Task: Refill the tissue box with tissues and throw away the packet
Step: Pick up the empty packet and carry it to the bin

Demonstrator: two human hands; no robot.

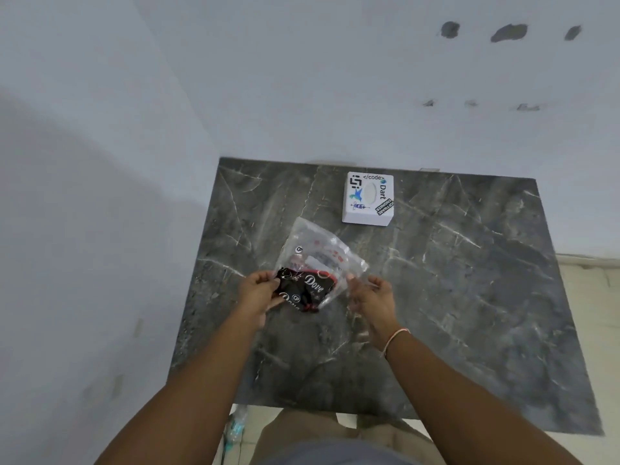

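A white tissue box with stickers and an oval slot on top stands at the far side of the dark marble table. Nearer to me lies a clear plastic packet with a dark "Dove" printed end. My left hand grips that dark end at the packet's near left corner. My right hand pinches the packet's clear right edge. The packet looks flat and crumpled; I cannot tell if tissues are inside it.
The table stands in a corner, with white walls to the left and behind. A plastic bottle lies on the tiled floor below the table's near left edge. Tiled floor shows to the right.
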